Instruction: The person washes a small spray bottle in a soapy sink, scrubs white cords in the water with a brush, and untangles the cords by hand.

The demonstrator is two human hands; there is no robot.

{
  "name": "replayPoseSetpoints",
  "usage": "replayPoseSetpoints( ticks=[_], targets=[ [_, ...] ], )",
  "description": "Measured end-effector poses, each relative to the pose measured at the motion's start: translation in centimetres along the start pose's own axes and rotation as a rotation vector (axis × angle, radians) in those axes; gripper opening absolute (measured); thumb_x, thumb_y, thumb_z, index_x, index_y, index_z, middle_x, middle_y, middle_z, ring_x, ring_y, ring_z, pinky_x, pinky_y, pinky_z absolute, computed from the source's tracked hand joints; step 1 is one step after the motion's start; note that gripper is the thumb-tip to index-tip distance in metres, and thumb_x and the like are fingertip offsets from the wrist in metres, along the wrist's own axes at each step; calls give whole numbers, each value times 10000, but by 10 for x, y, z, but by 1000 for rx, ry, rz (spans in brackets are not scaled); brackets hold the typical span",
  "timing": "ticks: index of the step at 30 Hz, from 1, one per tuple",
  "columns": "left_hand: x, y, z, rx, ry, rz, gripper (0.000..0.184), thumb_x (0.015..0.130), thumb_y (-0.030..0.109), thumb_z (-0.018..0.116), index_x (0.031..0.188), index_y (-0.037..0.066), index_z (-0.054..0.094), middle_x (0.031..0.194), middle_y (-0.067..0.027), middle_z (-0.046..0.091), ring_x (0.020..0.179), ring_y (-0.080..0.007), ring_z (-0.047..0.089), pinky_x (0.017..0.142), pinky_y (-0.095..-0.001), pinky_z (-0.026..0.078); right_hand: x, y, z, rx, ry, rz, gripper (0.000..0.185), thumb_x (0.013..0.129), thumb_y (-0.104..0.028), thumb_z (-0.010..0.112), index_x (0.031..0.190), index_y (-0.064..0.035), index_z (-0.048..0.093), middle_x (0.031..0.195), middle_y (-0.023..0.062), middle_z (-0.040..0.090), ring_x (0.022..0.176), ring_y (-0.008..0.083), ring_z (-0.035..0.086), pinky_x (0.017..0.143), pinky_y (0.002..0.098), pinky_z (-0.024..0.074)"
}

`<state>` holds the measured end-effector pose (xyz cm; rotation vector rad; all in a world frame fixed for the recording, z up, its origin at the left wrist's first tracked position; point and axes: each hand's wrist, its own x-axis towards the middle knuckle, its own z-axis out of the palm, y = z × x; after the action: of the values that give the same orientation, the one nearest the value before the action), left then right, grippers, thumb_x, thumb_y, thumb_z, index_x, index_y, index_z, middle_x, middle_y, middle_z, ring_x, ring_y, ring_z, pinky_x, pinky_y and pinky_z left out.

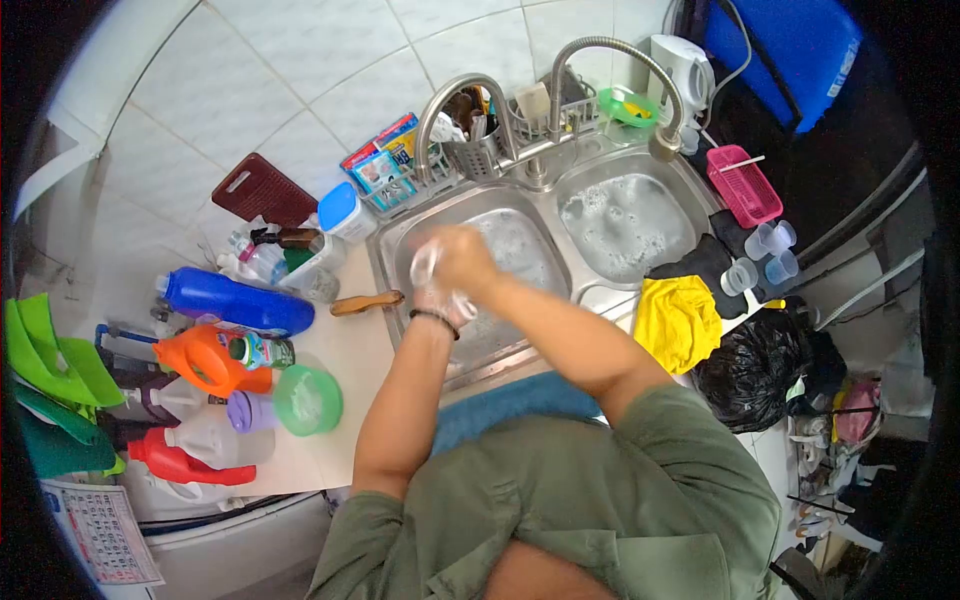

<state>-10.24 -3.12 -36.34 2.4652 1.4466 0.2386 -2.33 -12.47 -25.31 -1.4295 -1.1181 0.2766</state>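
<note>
Both hands are together over the left sink basin [515, 372], blurred by motion. White suds coat parts of my left hand [430, 288], and its wrist wears a dark band [434, 320]. Most of its fingers are hidden behind my right hand [460, 256], which is curled over it. Whether something small lies between the hands, I cannot make out. Soapy water [513, 245] stands in the basin below them. Left of the basin's rim lies a wooden-handled brush or tool [366, 303].
The right basin [628, 225] holds foamy water. Two curved faucets [472, 82] rise behind. Bottles, including a blue one [238, 302] and an orange one [205, 362], and a green bowl [308, 400] crowd the left counter. At right are a yellow cloth [677, 322] and a pink basket [745, 188].
</note>
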Motion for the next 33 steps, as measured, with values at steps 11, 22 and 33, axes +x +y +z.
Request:
replayPoseSetpoints(
  ticks=[11,22,33],
  targets=[
    [-55,54,-82,-1795,-575,-450,281,929,413,447,880,168,575,737,-10,589,662,-173,592,515,-283,457,1,8,1,-50,77,-15,167,654,-181,681,806,-116,702,792,147,661,737,323,636,732,387,506],
    [-49,-5,-108,-2081,-848,-141,154,974,216,410,954,86,490,846,-33,578,663,-144,583,570,-270,505,64,3,-59,-33,154,265,496,880,-491,521,702,-45,644,541,118,582,536,219,602,528,352,458],
    [-48,-36,-167,-749,-648,-97,480,844,449,605,1062,22,594,975,-105,651,829,-232,636,653,-352,531,113,-128,-58,24,-429,52,460,865,-466,585,814,-10,607,617,21,544,535,82,536,506,245,426]
  ],
)
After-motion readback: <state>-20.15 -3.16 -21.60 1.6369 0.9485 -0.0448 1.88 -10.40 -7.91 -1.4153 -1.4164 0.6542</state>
